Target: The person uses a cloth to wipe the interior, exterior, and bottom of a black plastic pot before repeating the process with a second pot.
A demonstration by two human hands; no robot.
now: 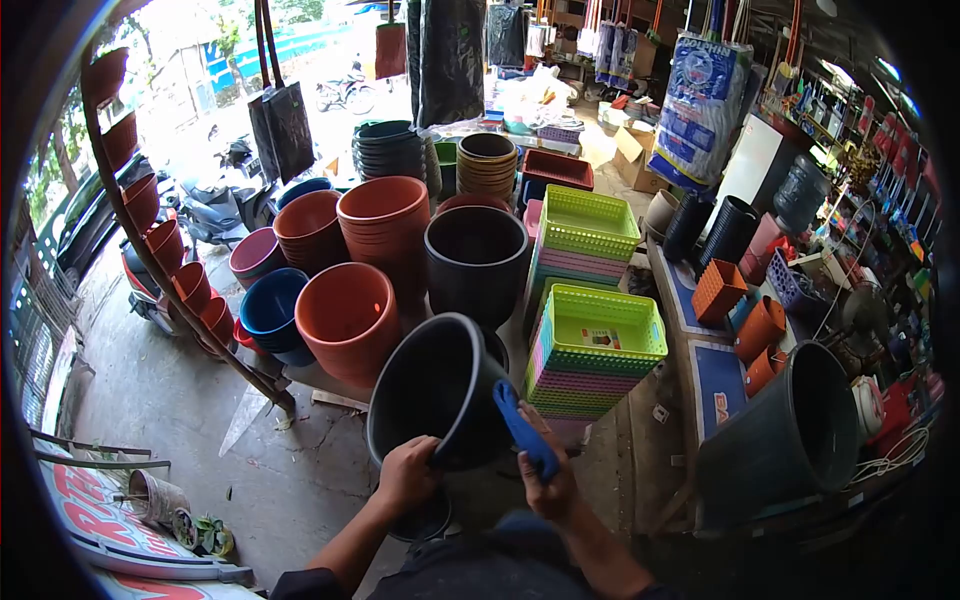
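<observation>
One black pot (425, 390) is showing tilted near an orange pot (345, 312) on my remote feed | left hand (405, 475) is clamping its near rim | right hand (550, 482) is gripping a blue cloth (520, 430) beside its wall | I'm judging it light, stiff, slick; rim offering best hold

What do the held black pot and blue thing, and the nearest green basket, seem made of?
Pot: probably plastic, with a smooth satin sheen and even rim. Blue thing: perhaps cloth, matt and seemingly folded, but unclear. Green basket: likely plastic, slightly glossy, evenly coloured with regular holes.
</observation>
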